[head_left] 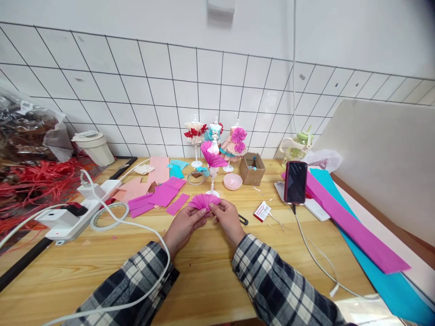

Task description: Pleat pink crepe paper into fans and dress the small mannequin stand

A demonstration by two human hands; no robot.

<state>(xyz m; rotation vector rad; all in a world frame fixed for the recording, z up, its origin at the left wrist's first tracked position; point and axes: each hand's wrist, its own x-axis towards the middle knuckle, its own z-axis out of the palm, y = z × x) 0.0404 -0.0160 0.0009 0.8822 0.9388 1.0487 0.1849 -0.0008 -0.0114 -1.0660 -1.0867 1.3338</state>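
Observation:
Both my hands pinch a fan of pleated magenta crepe paper (pixel 203 201) above the wooden table. My left hand (pixel 185 225) holds its lower left side, fingers closed. On the right, my right hand (pixel 229 221) grips the gathered edge between thumb and fingers. Just behind stands a small white dress form (pixel 213 158) wearing a pleated magenta piece. Three more dressed forms stand farther back: one in cream and red (pixel 196 136), one in light blue (pixel 215 131), one in pink with magenta rosettes (pixel 234 142). Cut magenta sheets (pixel 168 192) lie left of my hands.
A pink bowl (pixel 233 181) and a cardboard box (pixel 252 170) sit behind my hands. To the right are a phone (pixel 295 183) on a cable and long magenta paper (pixel 360 226). A power strip (pixel 84 208) lies left; its white cable (pixel 136 222) crosses over my left sleeve.

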